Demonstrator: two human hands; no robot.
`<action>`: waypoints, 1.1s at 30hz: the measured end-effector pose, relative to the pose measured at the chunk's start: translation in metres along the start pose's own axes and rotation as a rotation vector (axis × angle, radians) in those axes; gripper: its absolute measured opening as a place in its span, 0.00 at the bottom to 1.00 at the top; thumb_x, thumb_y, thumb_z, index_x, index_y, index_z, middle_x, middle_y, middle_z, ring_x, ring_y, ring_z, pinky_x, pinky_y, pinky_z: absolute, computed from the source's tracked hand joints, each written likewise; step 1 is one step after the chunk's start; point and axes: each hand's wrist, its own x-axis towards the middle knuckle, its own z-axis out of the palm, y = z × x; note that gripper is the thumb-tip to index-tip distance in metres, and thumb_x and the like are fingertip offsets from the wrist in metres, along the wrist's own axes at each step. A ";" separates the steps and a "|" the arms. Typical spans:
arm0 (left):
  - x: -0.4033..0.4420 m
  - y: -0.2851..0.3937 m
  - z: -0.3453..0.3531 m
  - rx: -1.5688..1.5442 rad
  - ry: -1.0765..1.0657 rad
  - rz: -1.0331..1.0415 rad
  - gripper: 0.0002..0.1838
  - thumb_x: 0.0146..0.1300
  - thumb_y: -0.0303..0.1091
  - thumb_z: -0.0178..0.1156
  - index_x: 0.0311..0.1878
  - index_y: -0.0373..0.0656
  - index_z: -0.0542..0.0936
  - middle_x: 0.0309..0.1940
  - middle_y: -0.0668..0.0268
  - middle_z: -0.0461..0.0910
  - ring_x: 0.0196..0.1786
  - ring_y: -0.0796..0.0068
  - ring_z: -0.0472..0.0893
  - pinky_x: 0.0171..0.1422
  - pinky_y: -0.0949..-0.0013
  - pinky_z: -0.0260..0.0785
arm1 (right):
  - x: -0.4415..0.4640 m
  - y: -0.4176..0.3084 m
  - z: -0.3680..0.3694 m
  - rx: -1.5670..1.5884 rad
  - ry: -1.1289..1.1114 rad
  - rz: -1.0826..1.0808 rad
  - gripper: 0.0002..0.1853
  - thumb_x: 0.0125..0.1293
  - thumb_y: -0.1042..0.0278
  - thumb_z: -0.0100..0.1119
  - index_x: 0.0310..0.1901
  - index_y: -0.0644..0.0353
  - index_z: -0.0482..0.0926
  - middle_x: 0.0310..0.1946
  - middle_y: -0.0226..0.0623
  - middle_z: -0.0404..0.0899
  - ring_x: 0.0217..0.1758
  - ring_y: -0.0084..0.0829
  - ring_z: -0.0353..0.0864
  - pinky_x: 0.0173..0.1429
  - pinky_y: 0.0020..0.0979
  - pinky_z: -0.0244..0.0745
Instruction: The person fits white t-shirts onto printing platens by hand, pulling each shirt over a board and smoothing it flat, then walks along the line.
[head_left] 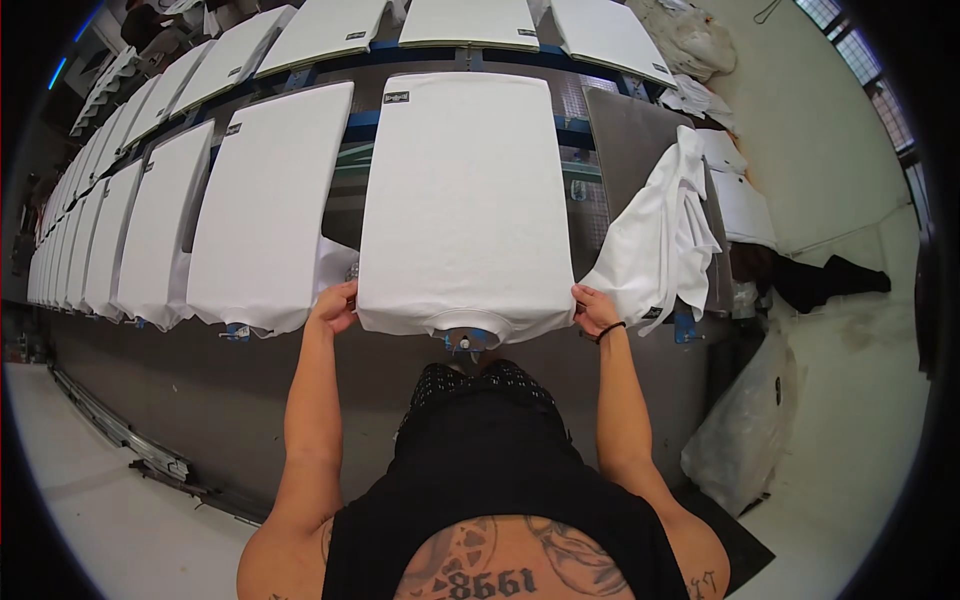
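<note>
A white T-shirt is stretched flat over a board in front of me, its neckline toward my body and a small dark print at its far left corner. My left hand pinches the shirt's near left edge. At the near right edge, my right hand, with a dark band on the wrist, is closed on the fabric. Just right of it, a second white T-shirt lies bunched on a grey board. Left of my left hand, another white T-shirt covers its board smoothly.
Rows of shirt-covered boards run off to the left, with another row behind. Blue metal framing shows between them. To the right are a clear plastic bag, a black cloth and a pale wall. Metal rails lie at lower left.
</note>
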 end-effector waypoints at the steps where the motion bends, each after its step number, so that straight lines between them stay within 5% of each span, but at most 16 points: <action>1: 0.001 -0.002 -0.002 0.004 -0.005 0.000 0.15 0.68 0.37 0.50 0.55 0.43 0.76 0.46 0.65 0.78 0.48 0.70 0.76 0.52 0.58 0.69 | -0.001 0.000 -0.004 -0.017 0.031 0.021 0.11 0.65 0.66 0.59 0.45 0.60 0.76 0.32 0.29 0.79 0.31 0.22 0.76 0.34 0.28 0.70; 7: -0.008 0.005 -0.005 0.157 0.045 0.087 0.11 0.69 0.39 0.48 0.45 0.43 0.76 0.39 0.67 0.79 0.42 0.73 0.77 0.50 0.61 0.70 | -0.008 -0.007 0.002 -0.271 0.176 -0.063 0.08 0.62 0.70 0.62 0.41 0.62 0.76 0.28 0.28 0.77 0.27 0.20 0.73 0.30 0.25 0.69; 9: -0.007 0.004 -0.001 0.359 0.212 0.178 0.09 0.68 0.37 0.51 0.40 0.43 0.75 0.35 0.69 0.79 0.38 0.75 0.78 0.45 0.63 0.72 | -0.007 -0.008 0.005 -0.357 0.205 -0.129 0.09 0.61 0.71 0.63 0.40 0.63 0.77 0.28 0.28 0.77 0.26 0.19 0.72 0.30 0.24 0.69; 18: -0.035 0.009 0.005 0.114 0.260 0.272 0.17 0.58 0.28 0.64 0.51 0.37 0.75 0.36 0.68 0.79 0.40 0.76 0.78 0.44 0.67 0.72 | -0.014 -0.010 -0.005 -0.196 0.157 -0.086 0.11 0.60 0.72 0.63 0.43 0.66 0.77 0.27 0.28 0.77 0.21 0.19 0.70 0.28 0.23 0.67; 33: -0.032 -0.009 0.001 -0.082 0.214 0.343 0.17 0.59 0.28 0.64 0.52 0.40 0.75 0.37 0.68 0.81 0.41 0.77 0.78 0.45 0.68 0.71 | -0.008 -0.008 -0.022 -0.139 0.157 -0.067 0.15 0.62 0.70 0.61 0.49 0.66 0.75 0.30 0.28 0.77 0.25 0.22 0.71 0.33 0.27 0.70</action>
